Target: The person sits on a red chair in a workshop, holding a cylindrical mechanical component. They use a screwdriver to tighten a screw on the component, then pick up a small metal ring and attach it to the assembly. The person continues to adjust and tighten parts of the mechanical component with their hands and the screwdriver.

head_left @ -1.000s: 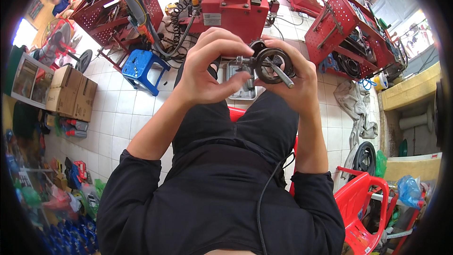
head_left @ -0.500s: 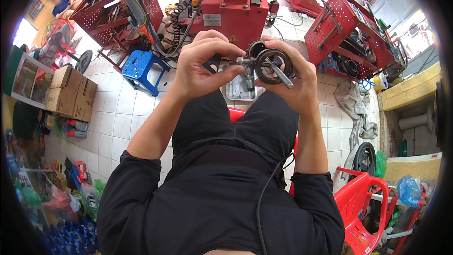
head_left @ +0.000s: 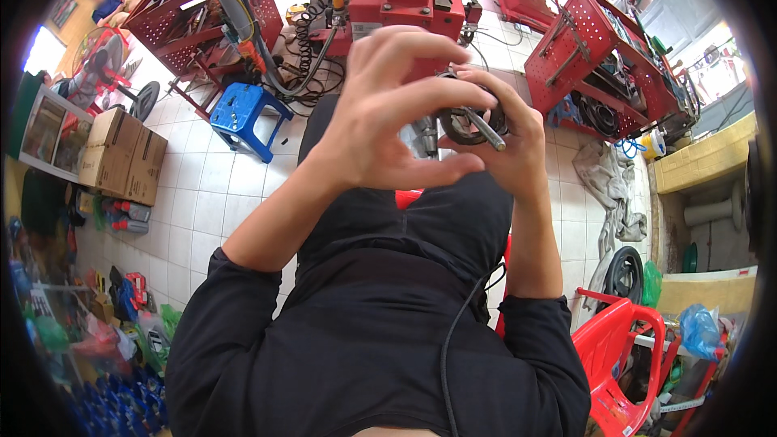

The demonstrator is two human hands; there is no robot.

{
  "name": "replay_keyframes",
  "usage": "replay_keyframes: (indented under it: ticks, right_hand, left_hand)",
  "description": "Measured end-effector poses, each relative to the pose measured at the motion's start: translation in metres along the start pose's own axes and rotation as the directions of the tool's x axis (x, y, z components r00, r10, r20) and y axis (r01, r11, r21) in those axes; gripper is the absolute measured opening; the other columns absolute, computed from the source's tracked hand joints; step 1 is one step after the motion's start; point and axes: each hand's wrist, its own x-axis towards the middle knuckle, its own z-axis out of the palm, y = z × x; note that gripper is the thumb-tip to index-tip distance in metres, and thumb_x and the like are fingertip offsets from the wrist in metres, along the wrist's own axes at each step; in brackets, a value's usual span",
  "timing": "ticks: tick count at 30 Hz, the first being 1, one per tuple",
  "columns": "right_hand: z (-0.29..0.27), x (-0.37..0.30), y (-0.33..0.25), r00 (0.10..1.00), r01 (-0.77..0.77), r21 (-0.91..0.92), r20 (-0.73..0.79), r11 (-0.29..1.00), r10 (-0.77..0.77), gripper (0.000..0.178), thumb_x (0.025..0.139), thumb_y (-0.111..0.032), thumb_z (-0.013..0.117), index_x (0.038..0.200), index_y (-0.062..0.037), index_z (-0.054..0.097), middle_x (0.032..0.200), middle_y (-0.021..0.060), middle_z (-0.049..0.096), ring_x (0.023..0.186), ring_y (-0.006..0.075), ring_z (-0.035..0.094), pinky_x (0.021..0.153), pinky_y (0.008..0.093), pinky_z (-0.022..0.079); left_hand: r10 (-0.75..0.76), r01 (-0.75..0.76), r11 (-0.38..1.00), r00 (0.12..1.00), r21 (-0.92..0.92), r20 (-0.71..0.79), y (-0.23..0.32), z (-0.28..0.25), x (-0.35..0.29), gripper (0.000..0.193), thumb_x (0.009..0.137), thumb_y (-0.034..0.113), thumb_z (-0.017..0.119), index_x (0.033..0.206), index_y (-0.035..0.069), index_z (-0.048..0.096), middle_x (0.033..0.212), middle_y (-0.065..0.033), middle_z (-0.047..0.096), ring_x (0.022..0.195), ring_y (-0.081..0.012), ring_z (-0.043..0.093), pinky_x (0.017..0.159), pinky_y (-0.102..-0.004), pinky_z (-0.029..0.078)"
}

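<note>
The left hand (head_left: 368, 125), its fingertips close together at the ringed metal part (head_left: 488, 133) earlier, now spreads its grip apart across it. The right hand (head_left: 522, 142) stays clamped on that part; beyond, a blue stool (head_left: 239, 118) stands unmoved.

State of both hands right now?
Left hand: open, thumb and fingers spread by the part; whether it touches can't be told.
Right hand: holding a ringed metal part with a protruding rod.
</note>
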Motion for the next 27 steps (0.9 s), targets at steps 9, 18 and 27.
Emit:
replay_keyframes:
  ticks: [9, 18, 27]
  right_hand:
    - [-0.003, -0.003, 0.006, 1.0, 0.016, -0.013, -0.003, 1.0, -0.016, 0.063, 0.065, 0.004, 0.069, 0.125, -0.0045, 0.057, 0.109, 0.0131, 0.068, 0.093, 0.0198, 0.068, 0.079, 0.0312, 0.055]
    - [-0.003, -0.006, 0.005, 1.0, -0.008, -0.052, -0.018, 0.999, 0.007, 0.063, 0.064, 0.005, 0.067, 0.126, -0.0047, 0.057, 0.106, 0.0132, 0.068, 0.089, 0.0195, 0.068, 0.075, 0.0312, 0.055]
    - [-0.002, 0.0, 0.001, 0.999, 0.036, -0.006, -0.011, 0.999, -0.036, 0.062, 0.063, 0.003, 0.071, 0.124, -0.0049, 0.058, 0.105, 0.0128, 0.068, 0.087, 0.0209, 0.069, 0.076, 0.0319, 0.055]
  left_hand:
    - [-0.089, 0.078, 0.95, 0.996, -0.302, -0.022, -0.012, 0.03, 0.001, 0.029, 0.053, 0.013, 0.08, 0.081, 0.017, 0.072, 0.101, -0.0023, 0.063, 0.099, -0.0224, 0.058, 0.088, -0.0378, 0.041]
    - [-0.109, 0.072, 0.929, 0.991, -0.362, -0.082, -0.01, 0.032, 0.002, 0.026, 0.053, 0.009, 0.076, 0.078, 0.014, 0.07, 0.094, -0.0027, 0.063, 0.092, -0.0219, 0.059, 0.083, -0.0359, 0.045]
    - [-0.162, 0.07, 0.915, 0.966, -0.397, -0.203, -0.006, 0.034, 0.003, 0.039, 0.061, 0.012, 0.082, 0.094, 0.005, 0.063, 0.102, -0.0118, 0.058, 0.097, -0.0215, 0.057, 0.084, -0.0334, 0.046]
